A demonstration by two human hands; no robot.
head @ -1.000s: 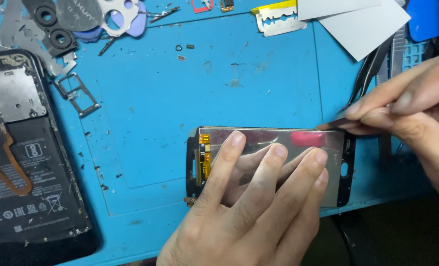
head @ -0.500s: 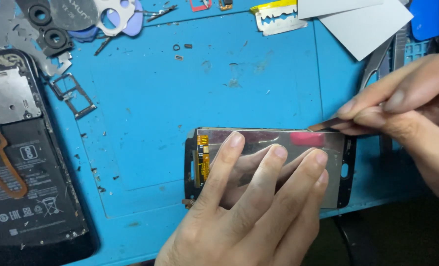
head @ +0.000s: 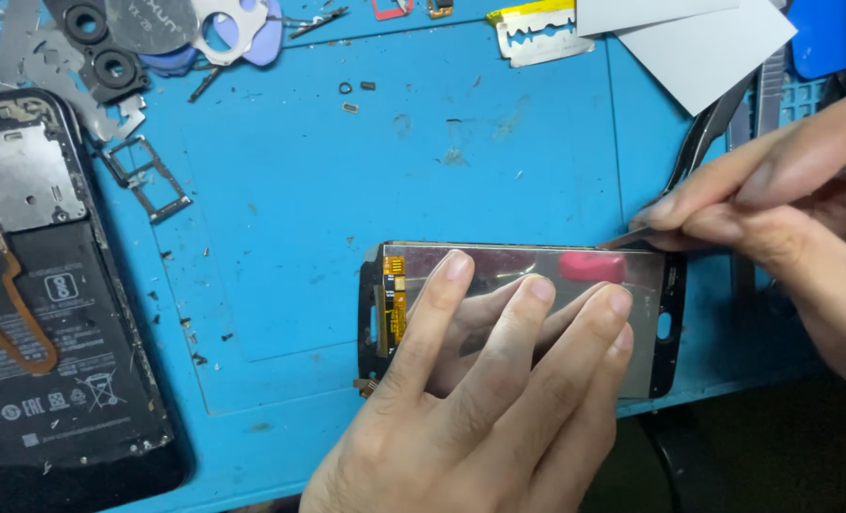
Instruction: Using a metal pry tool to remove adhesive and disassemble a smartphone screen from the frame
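Head view: both hands unmoved, left hand (head: 480, 418) still pinning screen panel (head: 537, 275).

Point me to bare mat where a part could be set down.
Biggest free patch: blue mat centre, between the opened phone on the left, the razor blade up top and the screen panel under the left hand. Crowded: top-left corner with camera rings, and the right edge by the right hand and grey cards.

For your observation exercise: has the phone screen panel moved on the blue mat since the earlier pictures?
No. The screen panel lies as before relative to the razor blade, pinned by the left hand.
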